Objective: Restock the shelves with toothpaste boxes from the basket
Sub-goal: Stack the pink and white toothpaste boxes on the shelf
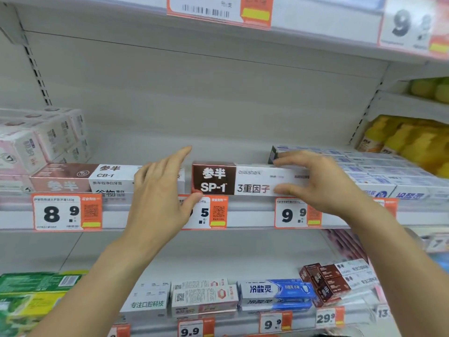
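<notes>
A brown-and-white toothpaste box marked SP-1 (243, 181) lies lengthwise along the front edge of the middle shelf (255, 215). My right hand (323, 183) grips its right part, with the fingers over the top and the thumb on the front face. My left hand (158, 190) is at the box's left end with straight fingers, and its thumb touches the lower left corner. A pink-and-white CB-1 toothpaste box (107, 178) lies just left of it, partly behind my left hand. The basket is out of view.
Blue-and-white toothpaste boxes (379, 171) fill the shelf to the right, and a stack of pink-white boxes (43, 139) stands at the left. Yellow packs (408, 137) sit on the neighbouring unit. The lower shelf holds several toothpaste boxes (274, 293). Price tags hang along the shelf rails.
</notes>
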Demonstrator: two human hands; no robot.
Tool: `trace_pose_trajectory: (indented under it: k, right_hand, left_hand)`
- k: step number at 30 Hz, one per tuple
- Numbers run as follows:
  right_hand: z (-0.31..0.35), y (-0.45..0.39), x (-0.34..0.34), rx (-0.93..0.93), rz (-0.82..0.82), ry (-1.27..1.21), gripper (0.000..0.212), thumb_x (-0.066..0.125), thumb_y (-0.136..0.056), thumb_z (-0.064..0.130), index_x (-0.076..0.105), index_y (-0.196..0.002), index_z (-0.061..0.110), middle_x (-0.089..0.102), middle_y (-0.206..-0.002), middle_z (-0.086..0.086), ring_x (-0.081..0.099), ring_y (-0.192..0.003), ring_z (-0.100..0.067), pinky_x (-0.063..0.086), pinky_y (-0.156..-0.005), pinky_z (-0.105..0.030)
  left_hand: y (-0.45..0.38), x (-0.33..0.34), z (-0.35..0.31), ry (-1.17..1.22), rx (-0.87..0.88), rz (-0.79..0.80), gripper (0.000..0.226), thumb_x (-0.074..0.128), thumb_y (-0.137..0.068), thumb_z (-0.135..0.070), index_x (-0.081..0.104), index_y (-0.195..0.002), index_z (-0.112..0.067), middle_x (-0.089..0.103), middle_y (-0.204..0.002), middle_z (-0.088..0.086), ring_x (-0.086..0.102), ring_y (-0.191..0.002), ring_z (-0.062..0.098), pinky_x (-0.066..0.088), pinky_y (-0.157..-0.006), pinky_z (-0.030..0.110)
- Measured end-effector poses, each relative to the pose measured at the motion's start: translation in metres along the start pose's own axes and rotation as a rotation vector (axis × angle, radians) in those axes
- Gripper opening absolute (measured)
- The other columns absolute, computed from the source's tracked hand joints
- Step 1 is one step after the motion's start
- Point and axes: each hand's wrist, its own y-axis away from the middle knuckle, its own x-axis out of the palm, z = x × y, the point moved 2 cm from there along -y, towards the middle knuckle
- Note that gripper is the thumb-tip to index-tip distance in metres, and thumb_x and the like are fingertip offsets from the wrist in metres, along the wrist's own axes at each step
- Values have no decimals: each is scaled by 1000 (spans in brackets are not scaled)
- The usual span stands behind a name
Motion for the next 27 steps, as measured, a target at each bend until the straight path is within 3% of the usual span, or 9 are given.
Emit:
trace_pose_trajectory:
  k: [2, 5, 9, 13, 16, 20, 22, 24, 27]
  right_hand:
    - [-1, 3, 6, 18, 5, 51, 56, 84, -79, 33, 65, -131, 25, 62, -133, 9, 54, -123, -12, 30, -93, -13]
    - [1, 6, 23, 1, -69, 8, 57, 83, -80, 25, 64, -133, 19, 65, -131, 4, 55, -122, -16, 27, -95, -8]
    - [-5, 5, 38, -52, -221, -106, 38, 82, -78, 6, 76, -114, 15, 72, -119, 2, 62, -113, -13, 30, -99, 0]
    - [-10, 8, 37, -104, -220, -131, 30, 74, -83, -4, 79, -106, 14, 74, -115, 2, 67, -109, -16, 38, -99, -4]
    - [-11, 10, 25, -114, -186, -136, 38, 83, -80, 16, 74, -117, 18, 65, -128, 1, 54, -126, -17, 38, -110, -27]
    - [-35, 15, -3, 87, -117, 97, 95, 82, -68, 61, 39, -149, 39, 31, -158, 0, 11, -152, -25, 10, -122, -58]
    - [-53, 22, -5, 256, 19, 241, 108, 69, -66, 79, 17, -155, 45, 8, -167, -1, -7, -154, -28, -3, -119, -64]
    - [-64, 28, 2, 330, 138, 312, 107, 54, -71, 86, 6, -157, 43, -1, -168, -6, -10, -153, -35, -7, -118, -66]
    - [-63, 30, 11, 300, 150, 301, 100, 50, -82, 79, 5, -159, 35, 0, -167, -13, -6, -153, -38, -5, -119, -64]
  left_hand:
    - [-1, -1, 2, 13, 17, -2, 75, 76, -84, -25, 39, -149, -31, 57, -132, -3, 47, -122, 23, 20, -111, 34]
    - [0, 2, 2, -80, 100, -11, 53, 63, -88, -23, 52, -140, -26, 61, -131, -1, 48, -119, 21, 20, -108, 34]
    - [1, 3, 3, -110, 92, 30, 45, 61, -91, -24, 56, -135, -24, 54, -143, 0, 48, -128, 21, 21, -112, 39]
    - [2, 3, -1, -171, 111, 77, 43, 51, -88, -31, 58, -130, -23, 60, -136, -4, 49, -131, 24, 27, -112, 50]
    - [-1, 5, -10, -230, 124, 91, 44, 50, -87, -34, 59, -128, -19, 60, -134, 0, 46, -133, 28, 27, -113, 57]
    - [-16, 23, -49, -191, 219, 124, 58, 38, -88, -47, 53, -134, -16, 52, -143, 3, 40, -140, 27, 26, -116, 58]
    - [-26, 39, -73, -188, 259, 189, 69, 31, -89, -55, 43, -145, -17, 41, -154, 3, 31, -147, 24, 21, -120, 55]
    - [-31, 55, -91, -225, 281, 266, 76, 21, -90, -62, 31, -153, -21, 28, -162, 2, 20, -152, 22, 15, -122, 53]
    - [-26, 73, -102, -356, 289, 358, 77, 18, -90, -65, 37, -150, -22, 41, -155, 6, 35, -144, 28, 24, -117, 59]
